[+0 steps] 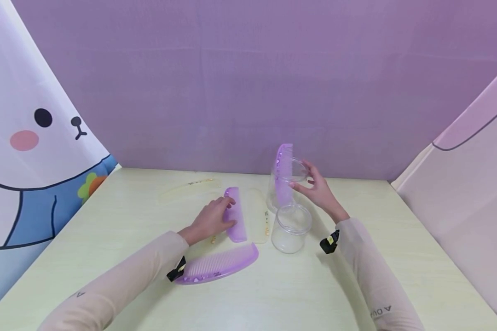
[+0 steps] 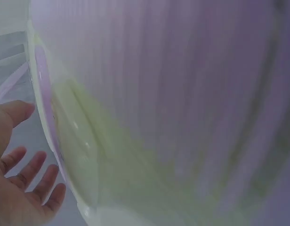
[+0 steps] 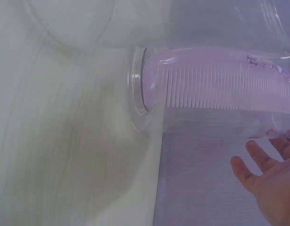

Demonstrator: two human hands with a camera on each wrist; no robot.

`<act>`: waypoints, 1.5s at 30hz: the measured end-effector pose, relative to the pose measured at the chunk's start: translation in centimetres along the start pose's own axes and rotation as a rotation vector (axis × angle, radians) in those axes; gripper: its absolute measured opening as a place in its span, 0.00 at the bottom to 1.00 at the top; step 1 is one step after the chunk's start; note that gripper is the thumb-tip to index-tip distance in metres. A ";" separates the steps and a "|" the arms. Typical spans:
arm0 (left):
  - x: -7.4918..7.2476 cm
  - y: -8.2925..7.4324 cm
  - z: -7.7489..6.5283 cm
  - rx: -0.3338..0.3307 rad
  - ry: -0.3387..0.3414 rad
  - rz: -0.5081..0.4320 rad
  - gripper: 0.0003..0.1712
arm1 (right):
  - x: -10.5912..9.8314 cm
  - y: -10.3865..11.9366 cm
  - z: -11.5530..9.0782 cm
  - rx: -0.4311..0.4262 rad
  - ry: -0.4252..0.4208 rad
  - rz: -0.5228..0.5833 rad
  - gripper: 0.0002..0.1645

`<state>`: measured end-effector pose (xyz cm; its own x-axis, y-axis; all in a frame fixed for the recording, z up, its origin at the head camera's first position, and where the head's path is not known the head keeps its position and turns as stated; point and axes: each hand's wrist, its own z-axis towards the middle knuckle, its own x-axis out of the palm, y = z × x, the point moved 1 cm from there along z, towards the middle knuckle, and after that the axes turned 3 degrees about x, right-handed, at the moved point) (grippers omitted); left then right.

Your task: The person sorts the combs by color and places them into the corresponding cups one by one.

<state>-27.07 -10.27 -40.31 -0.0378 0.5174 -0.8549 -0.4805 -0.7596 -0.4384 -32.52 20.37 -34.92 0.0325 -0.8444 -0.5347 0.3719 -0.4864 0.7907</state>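
A purple comb [image 1: 238,225] lies on the table, and my left hand [image 1: 211,218] is over its left edge with thumb and fingers spread. In the left wrist view, the fingers [image 2: 41,188] are loosely bent and apart, with nothing between them. My right hand [image 1: 316,191] is at the upper right side of a tall clear jar [image 1: 272,195], thumb and fingers spread near its rim. Inside that jar, another purple comb [image 1: 284,170] stands upright, its top above the rim. In the right wrist view, the right fingers [image 3: 244,174] are extended beside the jar's mouth.
A shorter clear jar [image 1: 290,236] stands in front of the tall one. A wide purple comb [image 1: 219,265] lies nearest me, under the left wrist. Pale see-through combs lie at the back left [image 1: 190,185] and middle [image 1: 257,220]. A purple cloth [image 1: 248,92] hangs behind the table.
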 end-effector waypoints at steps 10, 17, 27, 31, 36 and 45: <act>-0.2 0.7 1.0 -0.121 0.027 0.139 0.33 | 0.0 0.2 0.0 0.007 0.002 0.003 0.50; -0.5 1.2 2.1 -0.210 0.068 0.123 0.37 | 0.1 0.0 0.1 0.001 0.000 0.004 0.49; -0.4 1.2 3.0 -0.212 0.102 0.112 0.39 | -0.1 0.2 0.0 -0.004 0.003 0.003 0.50; 0.0 1.1 3.4 -0.242 0.118 0.125 0.41 | -0.1 0.1 0.0 0.000 0.004 0.010 0.50; 0.3 0.5 3.8 -0.275 0.125 0.155 0.43 | -0.1 0.1 -0.1 -0.001 0.004 0.013 0.50; 0.3 -0.4 4.2 -0.335 0.123 0.162 0.46 | -0.3 0.1 -0.1 -0.011 0.007 0.011 0.50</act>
<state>-30.61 -8.15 -39.25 0.0258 0.3444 -0.9385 -0.1631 -0.9248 -0.3438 -32.40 20.58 -34.76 0.0436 -0.8481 -0.5281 0.3815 -0.4744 0.7933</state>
